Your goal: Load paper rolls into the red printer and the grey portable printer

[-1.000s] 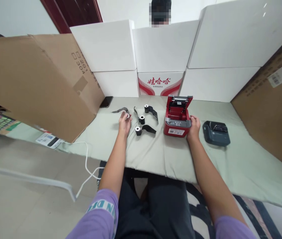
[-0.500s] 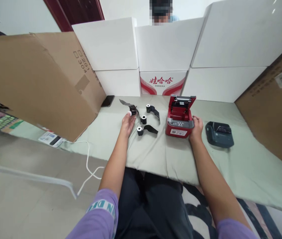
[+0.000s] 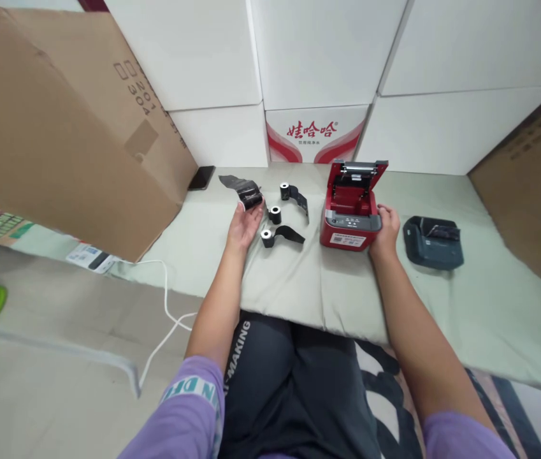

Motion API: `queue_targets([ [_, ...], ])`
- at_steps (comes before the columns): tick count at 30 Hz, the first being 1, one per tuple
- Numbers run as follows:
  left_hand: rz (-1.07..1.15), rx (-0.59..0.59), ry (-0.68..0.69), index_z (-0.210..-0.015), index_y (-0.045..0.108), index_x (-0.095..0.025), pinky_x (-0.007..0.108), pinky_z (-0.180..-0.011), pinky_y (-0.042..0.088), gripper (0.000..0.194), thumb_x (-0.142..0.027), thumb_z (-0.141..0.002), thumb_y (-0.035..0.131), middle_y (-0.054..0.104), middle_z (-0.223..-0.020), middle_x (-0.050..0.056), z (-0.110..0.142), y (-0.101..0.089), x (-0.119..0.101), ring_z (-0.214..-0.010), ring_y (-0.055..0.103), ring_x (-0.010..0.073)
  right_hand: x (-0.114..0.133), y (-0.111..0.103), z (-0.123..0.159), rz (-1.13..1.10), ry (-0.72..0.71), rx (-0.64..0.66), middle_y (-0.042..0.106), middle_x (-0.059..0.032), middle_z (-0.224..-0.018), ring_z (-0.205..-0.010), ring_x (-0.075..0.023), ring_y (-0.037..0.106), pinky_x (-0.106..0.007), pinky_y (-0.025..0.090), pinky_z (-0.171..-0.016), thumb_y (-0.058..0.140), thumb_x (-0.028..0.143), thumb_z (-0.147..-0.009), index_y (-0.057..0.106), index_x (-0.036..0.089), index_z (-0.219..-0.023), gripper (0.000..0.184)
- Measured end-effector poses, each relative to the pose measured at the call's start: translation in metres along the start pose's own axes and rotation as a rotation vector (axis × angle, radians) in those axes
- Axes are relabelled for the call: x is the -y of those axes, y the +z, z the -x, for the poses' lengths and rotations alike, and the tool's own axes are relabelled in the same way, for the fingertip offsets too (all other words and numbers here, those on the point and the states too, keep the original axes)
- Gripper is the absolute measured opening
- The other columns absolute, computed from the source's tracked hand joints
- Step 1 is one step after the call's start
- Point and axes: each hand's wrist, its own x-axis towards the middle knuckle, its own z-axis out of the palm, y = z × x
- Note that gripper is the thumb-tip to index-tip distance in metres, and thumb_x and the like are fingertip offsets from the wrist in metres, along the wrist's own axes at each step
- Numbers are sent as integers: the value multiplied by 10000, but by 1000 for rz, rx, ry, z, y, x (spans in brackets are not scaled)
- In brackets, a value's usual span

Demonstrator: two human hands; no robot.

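Observation:
My left hand [image 3: 245, 229] is closed on a black paper roll [image 3: 251, 197], whose loose strip trails up and to the left. To its right on the cloth are three more rolls with white ends: a far one [image 3: 284, 190] with a strip unrolled, a middle one [image 3: 274, 214], and a near one [image 3: 267, 238] with its strip curling right. The red receipt printer [image 3: 350, 233] has its lid [image 3: 357, 174] raised, showing the hollow inside. My right hand [image 3: 385, 231] grips the printer's right side, some fingers hidden behind it.
A dark grey device [image 3: 432, 243] lies right of the printer. White boxes [image 3: 318, 57] wall off the back, and cardboard [image 3: 69, 127] flanks the left. A black phone [image 3: 202, 178] lies by it. A white cable [image 3: 167, 287] hangs off the table's left front edge.
My view has tilted down. My left hand has turned and raised the black roll slightly, so its side faces me more. My right hand stays at the printer.

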Motion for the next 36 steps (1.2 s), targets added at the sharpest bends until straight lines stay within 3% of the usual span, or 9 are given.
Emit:
queue_targets([
  [10, -61, -46, 57, -1253, 672, -187, 245, -926, 583, 381, -460, -989, 647, 761, -1189, 105, 2, 6, 2, -1197, 707, 198, -3, 0, -2, 15, -16, 10, 630, 1, -906, -840, -166, 589, -348, 498, -826, 677, 580, -743, 633, 209, -958, 431],
  [17, -99, 23, 81, -1203, 677, -201, 304, -965, 585, 469, -548, -893, 740, 758, -1192, 113, 3, 3, 4, -1211, 699, 223, -4, -1, -3, 13, -12, 23, 630, -1, -930, -857, -165, 588, -351, 495, -847, 678, 566, -745, 629, 210, -973, 426],
  [21, -222, 170, 107, -1128, 696, -213, 382, -1017, 572, 601, -612, -714, 872, 755, -1181, 113, 7, 2, -1, -1274, 666, 294, -6, 0, -4, 28, -29, 14, 637, 9, -918, -851, -163, 592, -353, 498, -851, 662, 564, -750, 632, 218, -957, 405],
  [24, -436, 274, 163, -1115, 710, -207, 428, -1065, 545, 709, -424, -517, 1021, 758, -1147, 105, 12, 7, 1, -1262, 669, 338, -4, 0, -3, 23, -19, 12, 645, 12, -906, -839, -160, 587, -348, 495, -847, 660, 530, -741, 639, 219, -956, 379],
  [26, -573, 333, 158, -1182, 712, -203, 441, -1100, 523, 796, -308, -465, 1042, 753, -1171, 115, 17, 18, 5, -1258, 668, 341, -2, 1, -1, 19, -11, 16, 641, 14, -897, -832, -156, 583, -338, 489, -838, 658, 514, -732, 639, 217, -957, 374],
  [29, -715, 435, 106, -1293, 701, -217, 447, -1150, 483, 827, -287, -531, 1015, 727, -1268, 122, 26, 46, 7, -1297, 640, 338, 1, 1, 1, 20, -8, 20, 641, 13, -896, -834, -155, 584, -327, 485, -827, 654, 515, -723, 638, 217, -953, 377],
  [33, -879, 532, 126, -1261, 739, -251, 473, -1176, 441, 686, -263, -615, 970, 701, -1342, 95, 28, 97, -5, -1386, 542, 363, 1, 1, 2, 40, 19, 19, 642, 10, -877, -849, -167, 599, -335, 499, -838, 657, 536, -730, 637, 220, -957, 390],
  [36, -900, 631, 115, -1235, 747, -235, 465, -1130, 468, 578, -224, -684, 920, 689, -1336, 94, 12, 132, -7, -1363, 540, 366, -2, 0, 1, 38, 4, 40, 651, -6, -905, -870, -181, 615, -362, 518, -864, 674, 545, -753, 625, 223, -978, 395],
])
